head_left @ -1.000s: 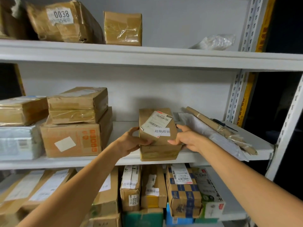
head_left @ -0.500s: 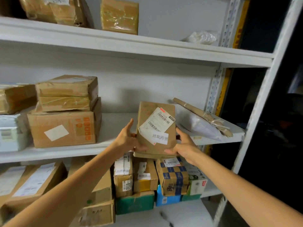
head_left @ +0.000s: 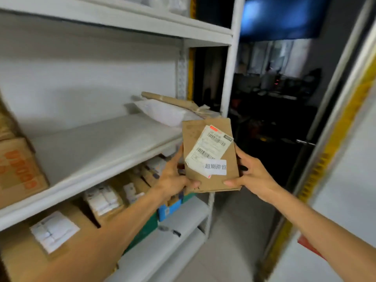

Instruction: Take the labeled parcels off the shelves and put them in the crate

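A small brown cardboard parcel with a white barcode label and a white sticker with printed characters is held in the air, just off the right end of the middle shelf. My left hand grips its left edge and lower corner. My right hand grips its right edge, thumb on the front. The parcel stands nearly upright, label facing me. No crate is in view.
A white bag and a flat brown wrapped item lie at the shelf's back right. A brown box with orange print sits at the left. Several labeled parcels fill the lower shelf. A white upright post borders a dark aisle to the right.
The parcel has come off the middle shelf and moved right, past the shelf's end, held by both hands. My view has swung right toward the dark aisle.
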A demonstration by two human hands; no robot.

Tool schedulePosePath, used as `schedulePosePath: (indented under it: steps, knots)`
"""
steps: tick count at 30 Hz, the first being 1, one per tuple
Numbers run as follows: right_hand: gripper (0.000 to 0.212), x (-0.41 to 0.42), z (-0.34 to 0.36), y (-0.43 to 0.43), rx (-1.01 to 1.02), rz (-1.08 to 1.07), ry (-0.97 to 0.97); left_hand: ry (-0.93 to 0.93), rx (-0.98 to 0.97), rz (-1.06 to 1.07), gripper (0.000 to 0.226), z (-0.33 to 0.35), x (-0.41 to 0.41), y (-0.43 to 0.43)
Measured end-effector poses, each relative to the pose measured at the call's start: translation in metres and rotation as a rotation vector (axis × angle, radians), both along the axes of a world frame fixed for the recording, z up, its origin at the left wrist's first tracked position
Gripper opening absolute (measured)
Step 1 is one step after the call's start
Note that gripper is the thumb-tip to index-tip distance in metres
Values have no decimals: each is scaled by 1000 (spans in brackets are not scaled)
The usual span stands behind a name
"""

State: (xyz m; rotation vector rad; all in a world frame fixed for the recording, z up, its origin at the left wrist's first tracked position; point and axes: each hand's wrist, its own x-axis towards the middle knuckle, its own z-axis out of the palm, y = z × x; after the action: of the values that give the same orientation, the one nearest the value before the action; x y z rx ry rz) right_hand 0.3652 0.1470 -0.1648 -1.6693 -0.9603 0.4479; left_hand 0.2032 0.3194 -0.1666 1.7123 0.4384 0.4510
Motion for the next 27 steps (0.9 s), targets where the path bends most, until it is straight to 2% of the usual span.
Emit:
schedulePosePath:
  steps: [5,9,15,20,27]
  knots:
    - [113,17,-13,-101,-30,-274,-26,16,24,-252,115,-21,80,-64]
    - [99,29,-24,-193,-3,-474,-20,53,10,-507,118,-32,145,-140]
    - [104,29,-51,-345,36,-886,85,77,55,-846,117,-51,231,-292]
    - [106,13,-72,-456,50,-1209,97,37,149,-1143,115,-68,276,-422]
    - [107,-28,-105,-561,95,-1555,180,111,119,-1479,109,-101,300,-574]
